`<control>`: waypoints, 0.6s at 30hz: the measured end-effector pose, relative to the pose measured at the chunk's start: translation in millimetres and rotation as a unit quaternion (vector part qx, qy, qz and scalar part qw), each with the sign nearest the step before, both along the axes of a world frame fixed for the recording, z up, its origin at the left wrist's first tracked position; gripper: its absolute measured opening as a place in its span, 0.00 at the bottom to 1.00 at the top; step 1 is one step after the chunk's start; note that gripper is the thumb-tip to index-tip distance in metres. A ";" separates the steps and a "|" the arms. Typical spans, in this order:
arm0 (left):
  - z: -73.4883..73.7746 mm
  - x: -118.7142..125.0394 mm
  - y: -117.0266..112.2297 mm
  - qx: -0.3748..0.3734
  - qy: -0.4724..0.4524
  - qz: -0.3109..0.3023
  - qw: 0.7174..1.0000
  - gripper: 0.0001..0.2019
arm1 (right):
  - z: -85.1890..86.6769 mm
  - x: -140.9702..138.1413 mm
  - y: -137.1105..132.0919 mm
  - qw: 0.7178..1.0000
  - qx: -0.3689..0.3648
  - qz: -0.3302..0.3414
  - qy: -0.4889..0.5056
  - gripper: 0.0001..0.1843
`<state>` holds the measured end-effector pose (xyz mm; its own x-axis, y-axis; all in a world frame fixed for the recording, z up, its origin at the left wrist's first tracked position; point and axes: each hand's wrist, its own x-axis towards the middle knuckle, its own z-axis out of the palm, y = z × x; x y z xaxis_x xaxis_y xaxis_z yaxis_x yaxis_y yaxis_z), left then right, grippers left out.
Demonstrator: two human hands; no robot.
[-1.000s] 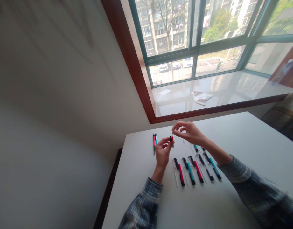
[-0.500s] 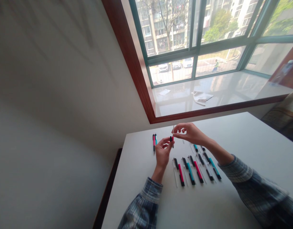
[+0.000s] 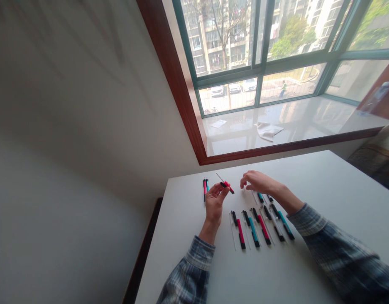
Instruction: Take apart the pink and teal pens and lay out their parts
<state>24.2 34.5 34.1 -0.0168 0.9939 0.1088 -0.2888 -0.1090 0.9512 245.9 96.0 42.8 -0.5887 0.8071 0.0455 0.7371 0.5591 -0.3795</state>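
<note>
My left hand (image 3: 214, 206) pinches a red-and-black pen barrel (image 3: 227, 186) between thumb and fingertips. The barrel is tilted, and a thin refill (image 3: 218, 176) sticks out of its upper left end. To the right, my right hand (image 3: 256, 181) hovers low over the tabletop, palm down, its fingers bent and apart with nothing visible between them. Beneath and beside it lie a white refill (image 3: 254, 196) and a teal-and-black pen part (image 3: 260, 197). Any small piece right under the fingertips is hard to make out.
Nearer to me, pen parts lie in a row on the white table (image 3: 181, 261): red barrels (image 3: 240, 232), teal barrels (image 3: 254, 231), black pieces (image 3: 234, 217) and thin refills (image 3: 232, 231). Two pens (image 3: 205, 190) lie left of my left hand. A window sill (image 3: 232, 137) with a cloth (image 3: 268, 130) is beyond.
My right hand has let go of the refill and moved right and down toward the tabletop. The barrel with its refill, upright before, now tilts in my left hand.
</note>
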 end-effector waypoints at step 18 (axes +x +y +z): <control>-5.3 -5.8 -0.2 0.040 0.110 0.003 0.993 0.12 | 31.4 -3.6 -6.6 0.965 0.013 -0.068 0.251 0.11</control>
